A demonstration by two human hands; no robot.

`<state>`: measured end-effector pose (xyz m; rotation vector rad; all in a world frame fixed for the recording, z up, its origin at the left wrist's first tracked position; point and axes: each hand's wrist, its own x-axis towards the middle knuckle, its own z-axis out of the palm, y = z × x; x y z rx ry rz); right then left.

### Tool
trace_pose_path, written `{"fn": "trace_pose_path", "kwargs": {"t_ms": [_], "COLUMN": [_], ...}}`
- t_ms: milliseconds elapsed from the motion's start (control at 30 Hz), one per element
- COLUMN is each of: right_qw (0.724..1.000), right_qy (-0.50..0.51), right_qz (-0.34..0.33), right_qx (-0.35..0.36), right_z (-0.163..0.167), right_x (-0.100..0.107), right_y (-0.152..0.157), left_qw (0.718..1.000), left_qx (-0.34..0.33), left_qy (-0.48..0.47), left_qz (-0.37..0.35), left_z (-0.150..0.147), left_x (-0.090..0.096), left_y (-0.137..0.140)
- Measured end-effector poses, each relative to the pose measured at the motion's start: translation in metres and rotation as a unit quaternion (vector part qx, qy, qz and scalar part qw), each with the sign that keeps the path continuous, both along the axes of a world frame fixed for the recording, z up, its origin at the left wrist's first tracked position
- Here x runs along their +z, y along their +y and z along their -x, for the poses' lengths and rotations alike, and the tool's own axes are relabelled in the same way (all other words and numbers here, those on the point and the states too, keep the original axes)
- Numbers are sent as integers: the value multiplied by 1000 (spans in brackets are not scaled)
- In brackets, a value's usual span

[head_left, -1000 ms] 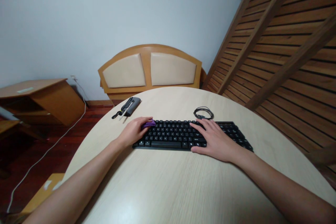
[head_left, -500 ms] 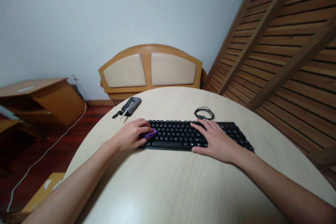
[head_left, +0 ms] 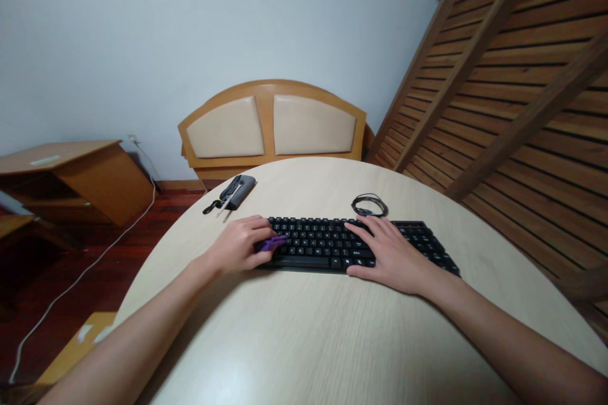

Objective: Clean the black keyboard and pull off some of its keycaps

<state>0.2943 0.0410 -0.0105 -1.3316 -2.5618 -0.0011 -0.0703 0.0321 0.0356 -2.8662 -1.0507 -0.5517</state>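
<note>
A black keyboard (head_left: pixel 316 243) lies on the pale round table (head_left: pixel 304 329) in front of me. Over its left end, my left hand (head_left: pixel 244 242) is closed on a purple cloth (head_left: pixel 274 243), which rests against the keys. The fingers hide part of the cloth and the leftmost keys. My right hand (head_left: pixel 387 253) lies across the right part of the keyboard with its fingers spread, the thumb by the front edge. Just beyond those fingertips sits a coiled black cable (head_left: pixel 369 205).
At the table's far left are a grey case (head_left: pixel 243 191) and a thin white stick-like tool (head_left: pixel 229 199) with a black cord. Behind the table stands a padded headboard (head_left: pixel 313 125). Wooden slats (head_left: pixel 498 107) lean on the right, and a wooden desk (head_left: pixel 104 183) stands left.
My left hand has shifted slightly right along the keyboard with the purple cloth, whose shape has changed a little. My right hand has stayed in place.
</note>
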Motion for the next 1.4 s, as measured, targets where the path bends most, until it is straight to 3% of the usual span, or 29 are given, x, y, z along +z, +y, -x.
{"fn": "trace_pose_path", "kwargs": {"t_ms": [133,233,333,567,1200,1300,1400], "right_qw": [1000,1000,1000,1000,1000,1000,1000], "right_qy": [0,3,4,9,5,0,-2], "right_qz": [-7,-11,-13,-17,-15,-13,-12], "right_qx": [-2,-6,-7,-4,-6,-8,-10], "right_z": [4,7,8,6,7,7,8], "right_x": [2,2,1,-1,1,1,2], "right_y": [-2,-2,-2,-2,-2,-2,-2], "left_qw": [982,975,983,994,996,995,1000], "left_qx": [164,212,175,102,-69,-75,-29], "left_qy": [-77,-70,-55,-37,53,46,5], "left_qz": [-49,-16,12,-5,33,41,3], "left_z": [1,-2,-4,-3,-14,-14,-14], "left_x": [-11,-21,-28,-29,-2,0,0], "left_y": [17,29,35,25,-11,-13,-4]}}
